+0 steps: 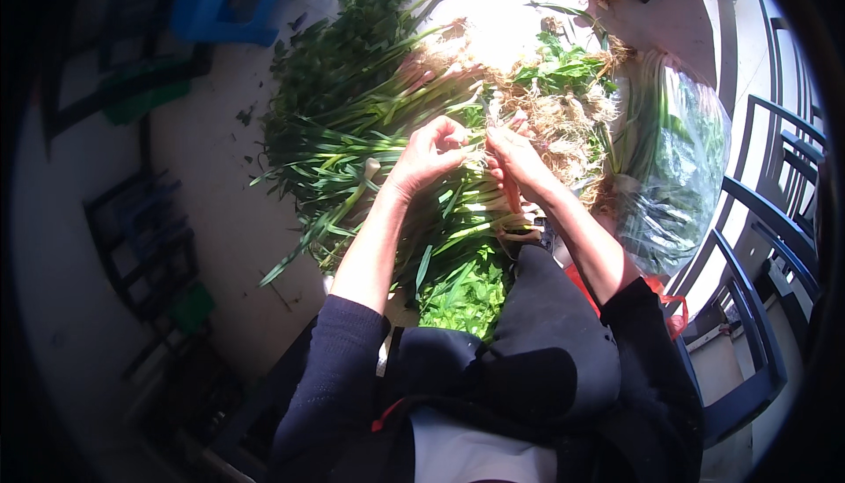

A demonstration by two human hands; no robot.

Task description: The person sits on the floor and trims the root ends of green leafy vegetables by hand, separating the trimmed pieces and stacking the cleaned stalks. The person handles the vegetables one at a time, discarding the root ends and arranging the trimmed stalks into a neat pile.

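Note:
My left hand (426, 156) is over a heap of green garlic or similar leafy stalks (343, 146), its thumb and fingers bent close together. Glare and clutter hide whether a thin stalk is pinched there. Just to its right, my right hand (518, 159) is closed around what looks like a small knife with a reddish-brown handle (511, 192). Its narrow grey blade points away from me, between the hands. Pale stalk ends lie under both hands. A tangle of roots and trimmings (561, 120) lies beyond my right hand.
Dark green leafy bunches (350, 27) lie at the far left. A clear plastic bag of greens (673, 166) stands at right, near dark chair frames (746, 324). Cut bright leaves (462, 295) are by my knees. A blue plastic stool (231, 1) stands at upper left.

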